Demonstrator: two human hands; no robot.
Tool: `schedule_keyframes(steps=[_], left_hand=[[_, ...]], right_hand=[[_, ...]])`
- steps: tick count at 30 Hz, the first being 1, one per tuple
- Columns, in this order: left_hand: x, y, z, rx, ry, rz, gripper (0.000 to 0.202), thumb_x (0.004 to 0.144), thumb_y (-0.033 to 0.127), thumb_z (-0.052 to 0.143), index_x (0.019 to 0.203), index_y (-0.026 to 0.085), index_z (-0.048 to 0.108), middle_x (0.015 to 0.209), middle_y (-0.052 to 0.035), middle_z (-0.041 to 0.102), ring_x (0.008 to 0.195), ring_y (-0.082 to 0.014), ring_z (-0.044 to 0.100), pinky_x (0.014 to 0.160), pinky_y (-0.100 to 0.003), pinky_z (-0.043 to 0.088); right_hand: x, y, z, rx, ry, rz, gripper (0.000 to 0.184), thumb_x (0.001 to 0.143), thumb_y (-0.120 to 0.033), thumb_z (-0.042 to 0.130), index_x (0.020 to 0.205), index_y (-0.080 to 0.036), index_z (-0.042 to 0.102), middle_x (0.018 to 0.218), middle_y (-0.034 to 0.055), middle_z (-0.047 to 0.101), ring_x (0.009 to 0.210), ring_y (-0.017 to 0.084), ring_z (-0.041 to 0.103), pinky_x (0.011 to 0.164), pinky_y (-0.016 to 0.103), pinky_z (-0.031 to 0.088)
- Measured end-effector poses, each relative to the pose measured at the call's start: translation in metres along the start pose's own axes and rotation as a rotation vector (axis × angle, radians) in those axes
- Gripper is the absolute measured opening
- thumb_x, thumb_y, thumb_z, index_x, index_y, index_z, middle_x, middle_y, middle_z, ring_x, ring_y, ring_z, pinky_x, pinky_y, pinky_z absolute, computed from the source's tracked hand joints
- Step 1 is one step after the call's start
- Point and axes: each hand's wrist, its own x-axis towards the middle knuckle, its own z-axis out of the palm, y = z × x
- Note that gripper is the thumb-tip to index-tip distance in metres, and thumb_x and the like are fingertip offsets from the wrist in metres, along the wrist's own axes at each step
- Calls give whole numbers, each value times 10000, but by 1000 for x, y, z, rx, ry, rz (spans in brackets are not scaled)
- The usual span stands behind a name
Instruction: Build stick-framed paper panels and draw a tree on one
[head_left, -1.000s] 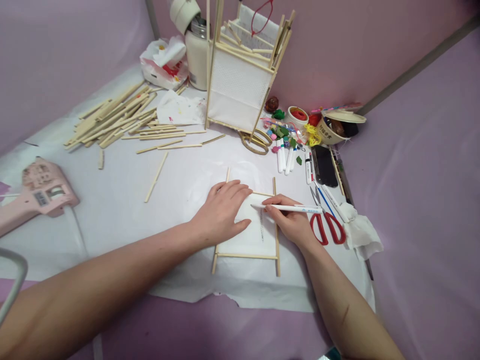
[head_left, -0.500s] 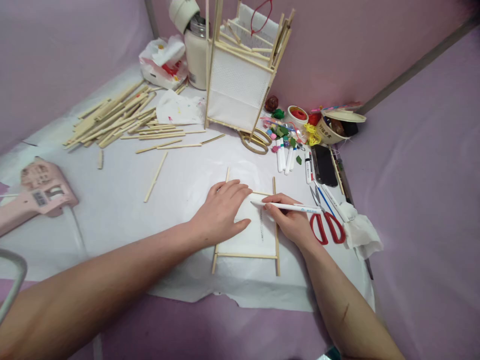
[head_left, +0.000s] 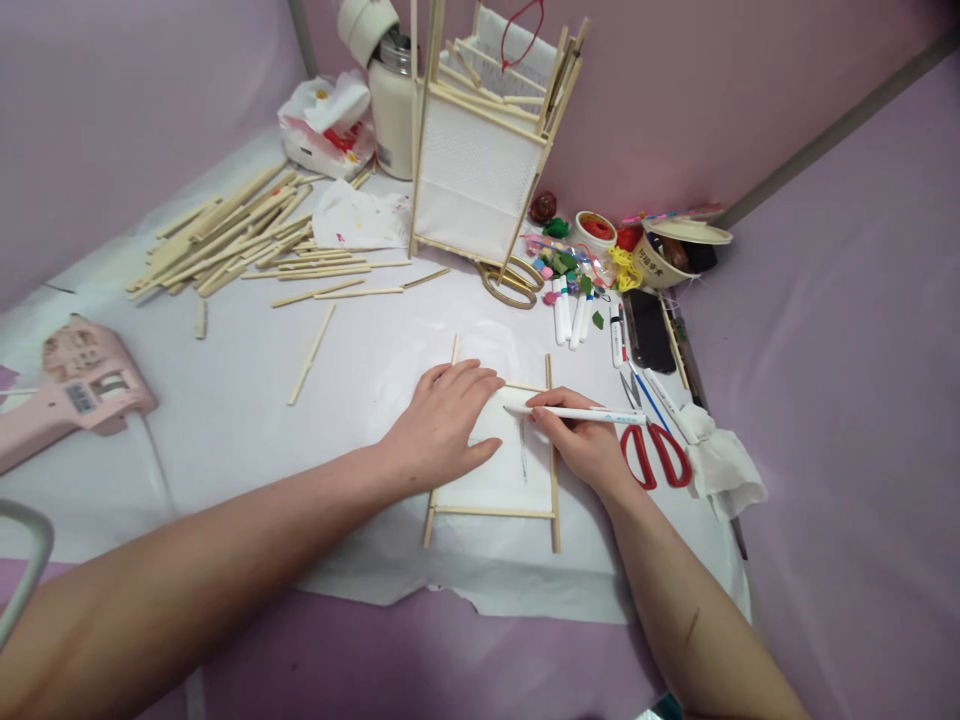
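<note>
My left hand (head_left: pixel 442 415) lies flat on a white panel (head_left: pixel 499 470) and holds nothing. The panel is set in a rectangular frame of wooden sticks (head_left: pixel 495 512), and a thin grey line runs down its middle. My right hand (head_left: pixel 577 437) grips a white pen (head_left: pixel 585 413), with the pen's tip over the panel's upper part. This hand rests near the frame's right stick, and its fingers hide part of that stick.
A pile of loose wooden sticks (head_left: pixel 225 240) lies at the left. Behind stands a tall stick-and-fabric structure (head_left: pixel 480 150). Red-handled scissors (head_left: pixel 656 455) and crumpled tissue (head_left: pixel 720 465) sit right of my right hand. A pink glue gun (head_left: pixel 82 385) lies at the far left.
The white pen has levelled out slightly in my right hand, and its tip has shifted a little across the panel. My left hand has stayed in place.
</note>
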Motion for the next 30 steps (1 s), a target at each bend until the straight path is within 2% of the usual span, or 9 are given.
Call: schedule_keyframes(steps=[30], left_hand=[[1, 0, 1, 8, 6, 2, 571, 843, 327, 679, 1361, 201, 474, 1459, -113, 528, 1449, -308, 355, 1171, -512, 261]], right_hand=[[0, -1, 0, -41, 41, 3, 148, 876, -330, 637, 902, -222, 736, 871, 23, 718, 779, 180, 637, 747, 309, 499]])
